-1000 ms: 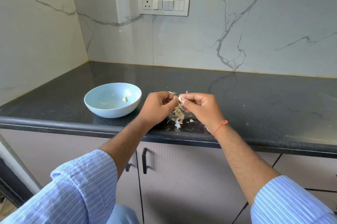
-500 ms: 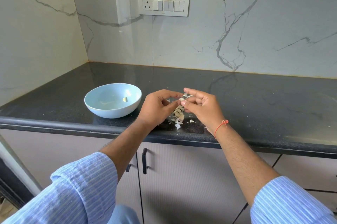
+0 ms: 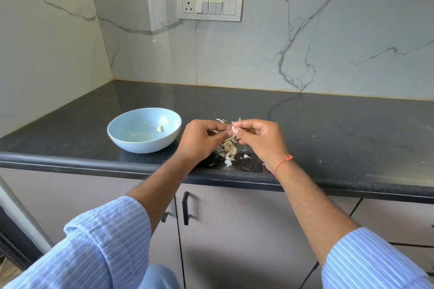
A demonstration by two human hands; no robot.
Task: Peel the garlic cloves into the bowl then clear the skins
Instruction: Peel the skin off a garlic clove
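You're facing a black countertop [image 3: 328, 124] backed by a white marble wall [image 3: 305, 42]; a switch plate [image 3: 209, 6] with one socket sits on that wall, and below the counter you have cabinet doors [image 3: 234, 230] with dark handles [image 3: 186, 207]

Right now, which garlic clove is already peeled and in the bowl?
The small yellowish clove lying alone inside the light blue bowl. The other clove is pinched between both hands' fingertips above the skins.
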